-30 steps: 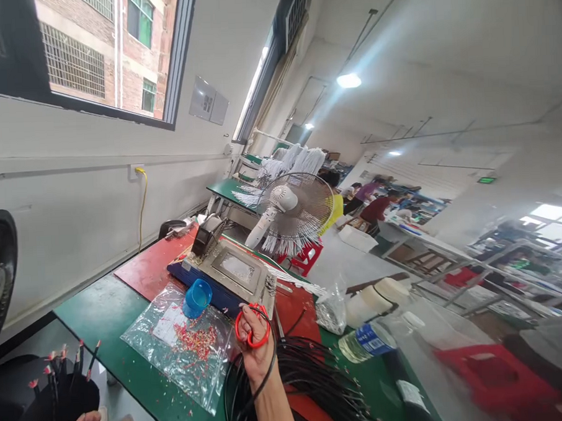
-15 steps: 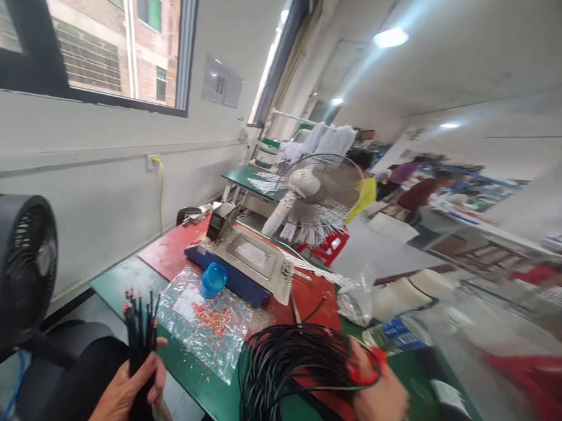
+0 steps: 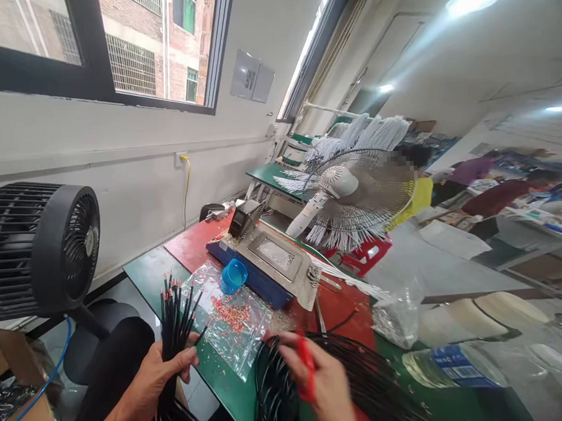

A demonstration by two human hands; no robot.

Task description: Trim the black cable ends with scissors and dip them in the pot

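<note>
My left hand (image 3: 169, 367) is closed around an upright bundle of thin black cables (image 3: 174, 314). Their top ends show short coppery or reddish tips. One cable leans out to the right of the bundle. Over the bench, my right hand (image 3: 318, 373) is blurred by motion, its fingers bent around a narrow red loop-shaped thing (image 3: 308, 367) whose kind I cannot make out. Below and beside this hand lies a large heap of black cables (image 3: 362, 362) on the green and red bench top. Part of the heap is hidden behind the hand.
A clear plastic bag (image 3: 236, 355) bears small red and yellow bits. A blue cup (image 3: 233, 276) stands beside a dusty machine (image 3: 278, 254). Fans stand left (image 3: 72, 244) and behind (image 3: 338, 183). A clear jar (image 3: 450, 367) lies right. Other people work farther back.
My right hand has moved left across the cable heap, closer to my left hand, with the red thing. My left hand still grips its bundle. The camera view has turned left.
</note>
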